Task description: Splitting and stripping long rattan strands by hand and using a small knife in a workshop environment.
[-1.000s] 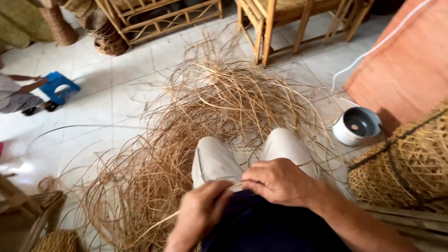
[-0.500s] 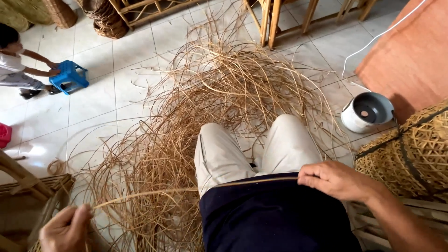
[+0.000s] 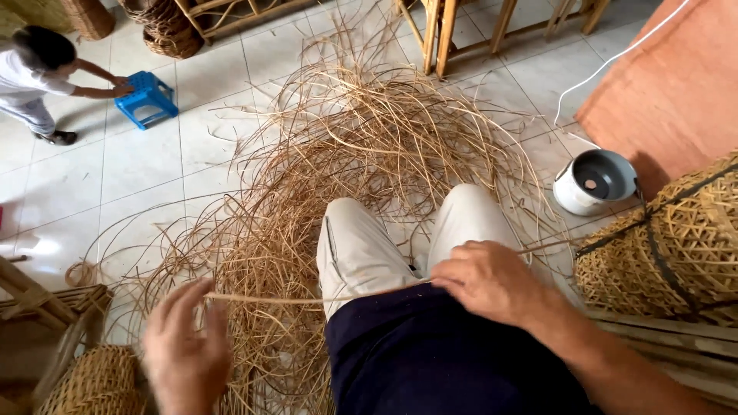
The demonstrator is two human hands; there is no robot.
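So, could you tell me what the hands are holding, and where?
One rattan strip across the lap: right hand pinches its right part, left hand meets its left end.

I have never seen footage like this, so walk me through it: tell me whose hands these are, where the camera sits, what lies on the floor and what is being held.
The camera is worn on a seated person's head and looks down at their lap and hands. The right hand pinches one long thin cane strand running across the knees; the left hand is blurred, fingers spread at the strand's other end. A big tangle of loose strands covers the tiled floor. A woven basket and a white pot sit to the right. Far left, another person touches a blue stool.
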